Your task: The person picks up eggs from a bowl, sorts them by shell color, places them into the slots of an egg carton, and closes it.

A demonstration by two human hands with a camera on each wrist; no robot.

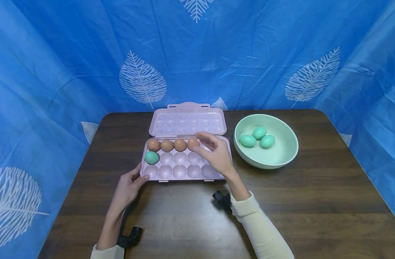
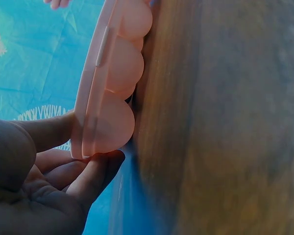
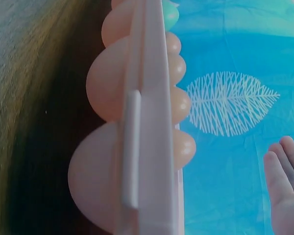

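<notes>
A pink plastic egg carton (image 1: 171, 177) lies with its lid (image 1: 188, 122) folded back. Along its back row sit several brown eggs (image 1: 166, 145), and a green egg (image 1: 152, 158) occupies the left pocket of the middle row. My left hand (image 1: 127, 187) grips the carton's front left corner, thumb and fingers on either side of it in the left wrist view. Over the right part of the carton is my right hand (image 1: 216, 153), its fingertips overlapping the rightmost brown egg (image 1: 192, 143) in the head view. The right wrist view shows these fingers (image 3: 279, 174) extended, apart from the eggs.
Right of the carton stands a light green bowl (image 1: 286, 147) with three green eggs (image 1: 259, 132) inside. The dark wooden table (image 1: 184, 216) carries everything. A blue curtain (image 1: 236, 72) with white leaf prints hangs behind and at both sides.
</notes>
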